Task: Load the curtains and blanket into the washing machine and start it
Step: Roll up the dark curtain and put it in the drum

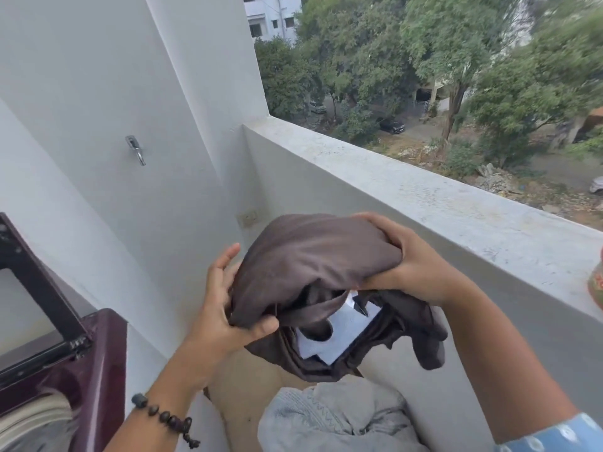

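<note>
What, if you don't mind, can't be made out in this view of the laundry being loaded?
Head view only:
- Washing machine: cut off by the left and bottom edges; controls and most of the drum unseen.
- Brown cloth: bunched, so its shape is unclear; both hands, left hand and right hand, cover parts.
- Grey fabric: cut by the bottom edge.
- Object on the ledge: cropped at the right.

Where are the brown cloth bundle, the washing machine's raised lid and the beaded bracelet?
brown cloth bundle (pixel 310 256): head view, on its smooth upper fold.
washing machine lid (pixel 36 282): head view, on the dark frame's right side.
beaded bracelet (pixel 164 417): head view, on the beads across the left wrist.
</note>
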Demonstrator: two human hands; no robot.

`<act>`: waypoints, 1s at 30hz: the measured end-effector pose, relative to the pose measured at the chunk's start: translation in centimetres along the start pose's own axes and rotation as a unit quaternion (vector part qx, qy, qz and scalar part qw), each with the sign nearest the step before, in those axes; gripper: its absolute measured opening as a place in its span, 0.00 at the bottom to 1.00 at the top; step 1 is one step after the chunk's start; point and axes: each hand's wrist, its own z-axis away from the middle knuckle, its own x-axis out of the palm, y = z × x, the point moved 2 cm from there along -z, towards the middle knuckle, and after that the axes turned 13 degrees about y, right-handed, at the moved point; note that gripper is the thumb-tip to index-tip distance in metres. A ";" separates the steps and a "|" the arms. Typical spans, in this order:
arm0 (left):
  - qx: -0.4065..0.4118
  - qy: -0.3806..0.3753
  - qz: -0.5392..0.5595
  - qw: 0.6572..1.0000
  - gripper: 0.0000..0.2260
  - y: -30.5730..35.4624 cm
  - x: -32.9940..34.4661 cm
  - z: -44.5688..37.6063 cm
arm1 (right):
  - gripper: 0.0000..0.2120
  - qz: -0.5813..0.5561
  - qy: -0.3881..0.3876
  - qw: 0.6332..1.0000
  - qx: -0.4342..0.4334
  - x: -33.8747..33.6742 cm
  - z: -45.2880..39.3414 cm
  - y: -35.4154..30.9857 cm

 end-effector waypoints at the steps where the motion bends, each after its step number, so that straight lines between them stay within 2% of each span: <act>1: 0.016 -0.036 -0.066 0.997 0.60 0.6 0.0 0.0 | 0.34 0.078 -0.025 0.996 -0.031 0.2 -0.1 -0.8; 3: 0.033 -0.099 -0.205 0.973 0.64 1.4 0.6 0.1 | 0.33 0.221 -0.075 0.967 -0.104 1.6 -0.2 -1.8; 5: 0.043 -0.128 -0.298 0.945 0.65 1.7 1.5 0.2 | 0.32 0.335 -0.107 0.920 -0.171 3.5 0.0 -2.3; 7: 0.058 -0.111 -0.322 0.938 0.64 1.6 2.3 0.1 | 0.33 0.404 -0.117 0.883 -0.207 4.8 0.1 -2.7; 8: 0.077 -0.086 -0.319 0.941 0.62 1.5 2.4 -0.1 | 0.33 0.416 -0.114 0.876 -0.214 5.0 0.2 -2.8; 11: 0.166 0.011 -0.283 0.945 0.42 1.5 2.3 -0.5 | 0.34 0.389 -0.096 0.894 -0.203 4.9 0.1 -3.1; 13: 0.181 0.055 -0.249 0.950 0.34 1.4 2.2 -0.4 | 0.37 0.364 -0.110 0.907 -0.182 4.7 0.2 -3.1; 16: 0.159 0.089 -0.185 0.966 0.29 1.6 2.0 -0.2 | 0.49 0.342 -0.169 0.917 -0.120 3.7 0.2 -3.0; 19: 0.129 0.108 -0.105 0.980 0.27 1.8 1.2 -0.3 | 0.58 0.369 -0.212 0.905 -0.017 1.5 -0.2 -1.6; 20: 0.116 0.121 -0.070 0.983 0.26 1.8 1.0 -0.4 | 0.58 0.352 -0.214 0.911 0.014 0.6 -0.3 -1.0; 22: 0.091 0.154 0.015 0.984 0.26 1.7 0.6 -0.5 | 0.55 0.239 -0.212 0.946 0.062 -0.5 -0.3 0.1; 24: 0.057 0.198 0.098 0.974 0.26 1.0 0.4 -0.8 | 0.45 0.101 -0.194 0.972 0.089 -0.3 0.3 1.3; 25: 0.034 0.223 0.136 0.965 0.23 0.6 0.3 -0.9 | 0.41 0.036 -0.166 0.980 0.106 0.2 0.5 1.8; 26: 0.010 0.244 0.166 0.956 0.19 0.3 0.3 -0.9 | 0.41 -0.023 -0.126 0.984 0.124 0.7 0.8 2.7; 28: -0.031 0.267 0.201 0.942 0.20 -0.3 0.2 -0.9 | 0.48 -0.110 -0.060 0.980 0.153 2.1 1.1 4.2; 30: -0.058 0.274 0.207 0.937 0.23 -0.7 -0.1 -0.7 | 0.48 -0.149 -0.049 0.976 0.150 3.5 1.2 4.9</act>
